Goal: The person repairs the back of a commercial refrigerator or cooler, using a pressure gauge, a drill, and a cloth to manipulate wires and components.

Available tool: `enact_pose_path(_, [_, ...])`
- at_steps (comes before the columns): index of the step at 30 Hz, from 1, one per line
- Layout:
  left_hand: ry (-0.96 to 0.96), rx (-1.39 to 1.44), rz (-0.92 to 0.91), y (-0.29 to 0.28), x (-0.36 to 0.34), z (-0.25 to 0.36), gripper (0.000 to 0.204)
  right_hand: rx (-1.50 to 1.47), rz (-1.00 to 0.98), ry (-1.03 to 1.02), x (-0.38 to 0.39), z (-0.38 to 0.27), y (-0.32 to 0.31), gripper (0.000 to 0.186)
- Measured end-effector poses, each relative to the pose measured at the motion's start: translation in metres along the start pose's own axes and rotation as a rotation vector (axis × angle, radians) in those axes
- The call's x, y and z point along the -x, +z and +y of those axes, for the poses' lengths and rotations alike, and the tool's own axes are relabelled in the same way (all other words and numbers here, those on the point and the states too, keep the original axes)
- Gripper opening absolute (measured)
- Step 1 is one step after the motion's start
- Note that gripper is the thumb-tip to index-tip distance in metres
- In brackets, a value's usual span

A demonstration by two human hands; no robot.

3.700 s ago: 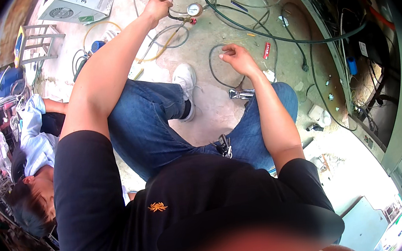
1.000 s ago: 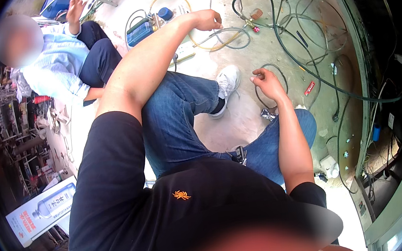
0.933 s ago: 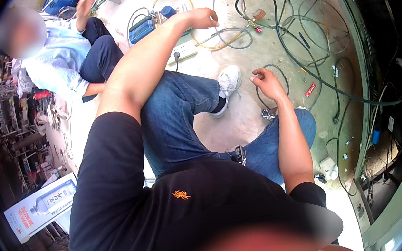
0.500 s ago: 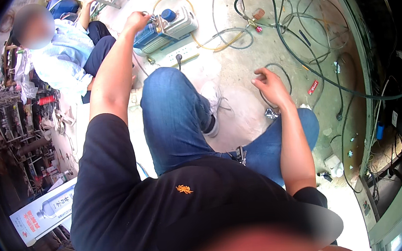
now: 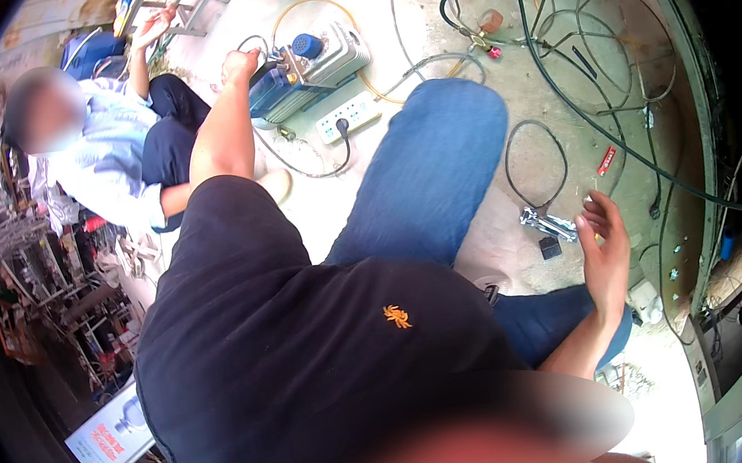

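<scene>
My left hand [image 5: 238, 67] is stretched forward and closed, at the left end of a blue and grey pump [image 5: 317, 63] with a blue cap. A thin dark loop shows by its fingers, but I cannot make out what they grip. My right hand [image 5: 605, 238] hangs over my bent leg, fingers apart and slightly curled, holding nothing. Beside it on the floor lie shiny metal tools [image 5: 549, 224], too small to name, and a small black block [image 5: 550, 249].
A white power strip [image 5: 348, 119] with a black plug lies before the pump. At left sits another person [image 5: 112, 137], one hand raised. A dark green hose [image 5: 547, 95] and coiled cables spread to the right. A red packet [image 5: 606, 161] lies near them.
My left hand has moved left, away from the pump's top. My right hand has shifted right and closer to me. My raised knee now leans right, and more of the metal tools shows.
</scene>
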State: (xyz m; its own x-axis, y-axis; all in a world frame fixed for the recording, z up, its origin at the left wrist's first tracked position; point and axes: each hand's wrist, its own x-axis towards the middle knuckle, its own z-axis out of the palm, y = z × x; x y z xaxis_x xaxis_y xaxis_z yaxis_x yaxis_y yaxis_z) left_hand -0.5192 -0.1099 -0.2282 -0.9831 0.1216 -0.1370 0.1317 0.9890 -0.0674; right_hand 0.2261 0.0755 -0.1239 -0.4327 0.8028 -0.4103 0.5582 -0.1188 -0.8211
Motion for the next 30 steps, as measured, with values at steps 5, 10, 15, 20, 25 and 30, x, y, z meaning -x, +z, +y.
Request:
enact_pose_path(5, [0.359, -0.208, -0.339, 0.04, -0.052, 0.058, 0.053, 0.066, 0.133, 0.132, 0.046, -0.013, 0.014, 0.047])
enact_pose_path(10, [0.727, -0.6, -0.506, 0.065, -0.116, 0.03, 0.02, -0.012, 0.144, 0.142, 0.075, -0.032, 0.028, 0.047])
enact_pose_path(15, [0.268, -0.125, -0.678, 0.047, -0.087, 0.039, 0.044, 0.086, 0.252, 0.161, 0.099, -0.047, 0.009, 0.045])
enact_pose_path(20, [0.226, -0.303, -0.661, 0.032, -0.081, 0.065, 0.042, 0.011, 0.319, 0.202, 0.109, -0.054, 0.025, 0.045])
enact_pose_path(25, [0.172, -0.065, -0.724, 0.046, -0.094, 0.049, 0.035, 0.068, 0.351, 0.223, 0.117, -0.056, 0.031, 0.044])
enact_pose_path(30, [0.072, 0.026, -0.904, 0.055, -0.136, 0.03, 0.033, 0.035, 0.404, 0.253, 0.134, -0.049, 0.044, 0.045])
